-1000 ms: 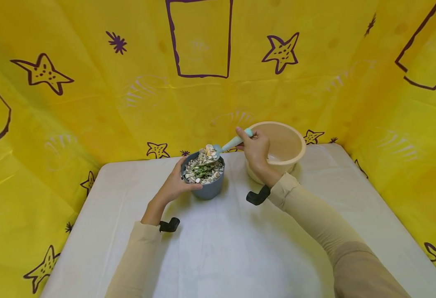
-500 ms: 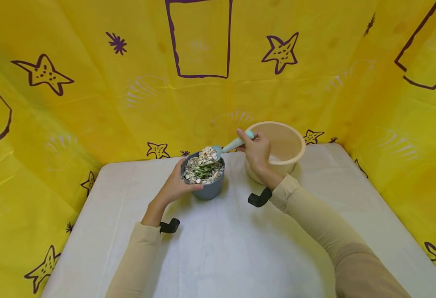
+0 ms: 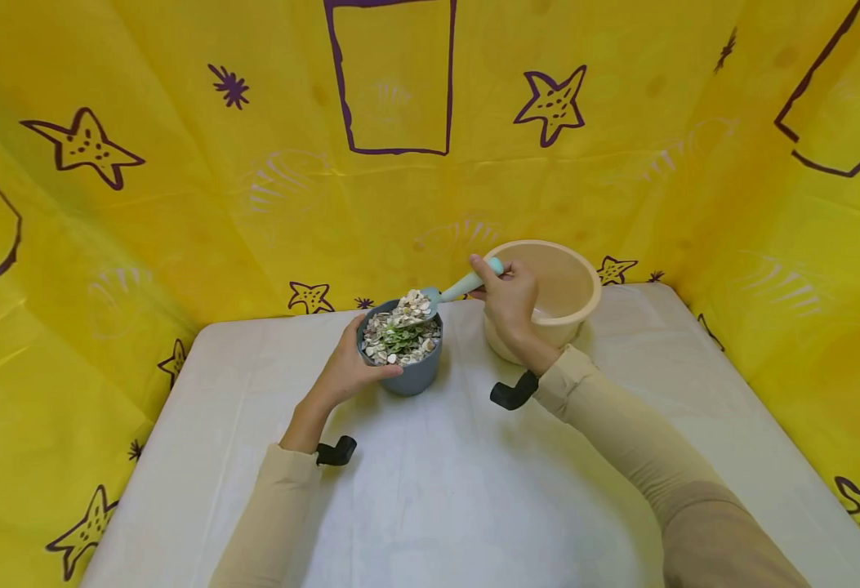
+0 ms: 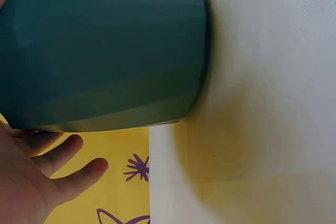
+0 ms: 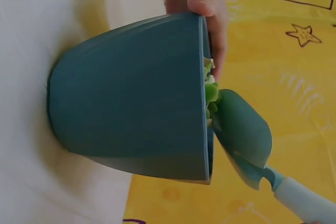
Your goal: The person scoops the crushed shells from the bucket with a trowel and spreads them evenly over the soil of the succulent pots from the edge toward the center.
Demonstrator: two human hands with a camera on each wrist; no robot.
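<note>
My left hand (image 3: 343, 369) grips a blue-grey flower pot (image 3: 413, 378), thumb along the near side below the rim, fingers at the left. In the left wrist view several fingers spread past the pot wall. Inside the pot, pale stone chips (image 3: 424, 347) surround a small green plant (image 3: 403, 336). With my right hand (image 3: 512, 300) I hold a small teal garden trowel (image 3: 462, 286) by its light handle. Its blade (image 5: 244, 127) slants down at the pot's rim next to the leaves, with a heap of chips (image 3: 413, 305) on it in the head view.
Behind my right hand stands a round cream tub (image 3: 565, 278). The white-covered table (image 3: 437, 490) meets a yellow printed sheet (image 3: 400, 204) at the back and sides. A black wrist mount (image 3: 514, 392) juts from each sleeve.
The trowel blade has dipped a little at the pot's rim and the chips on it sit slightly lower. My right hand has shifted slightly right; my left hand still holds the pot.
</note>
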